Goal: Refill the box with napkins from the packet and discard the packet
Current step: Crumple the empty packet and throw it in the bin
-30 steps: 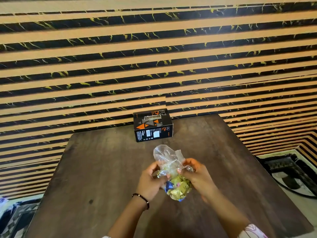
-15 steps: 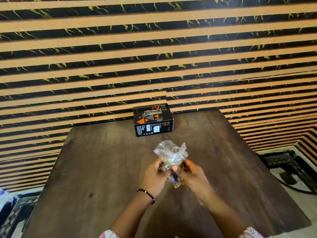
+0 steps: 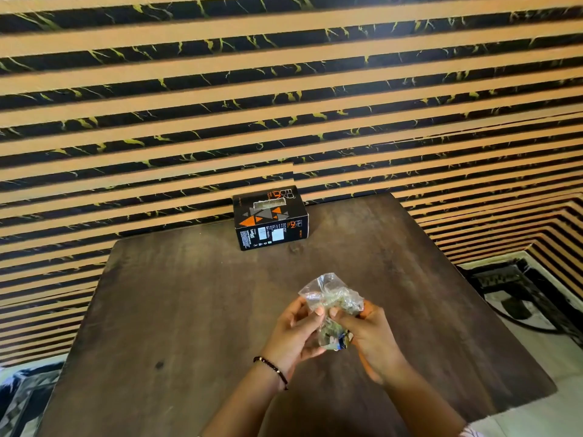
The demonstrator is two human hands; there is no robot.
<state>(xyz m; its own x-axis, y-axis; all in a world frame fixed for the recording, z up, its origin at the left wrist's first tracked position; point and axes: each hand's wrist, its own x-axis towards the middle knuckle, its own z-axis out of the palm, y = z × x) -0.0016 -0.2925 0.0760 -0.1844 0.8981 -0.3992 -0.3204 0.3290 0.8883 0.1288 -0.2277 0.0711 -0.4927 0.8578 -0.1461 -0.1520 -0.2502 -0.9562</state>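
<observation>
A crumpled clear plastic packet [image 3: 331, 298] with a printed gold and blue lower end is held above the table between both hands. My left hand [image 3: 295, 334] pinches its left side and my right hand [image 3: 369, 334] grips its right side. Only the clear top and the printed tip show, and I see no napkins in it. The black box [image 3: 270, 217] with orange triangles stands at the table's far edge against the wall, with a slot in its top.
The dark wooden table [image 3: 189, 310] fills the middle of the view. A striped orange and black wall rises behind it. A patterned floor [image 3: 520, 304] lies to the right, and a dark patterned object [image 3: 19, 395] sits at the lower left.
The hands have squeezed the packet into a tighter bundle, and less of its printed end shows. The view has tilted up slightly.
</observation>
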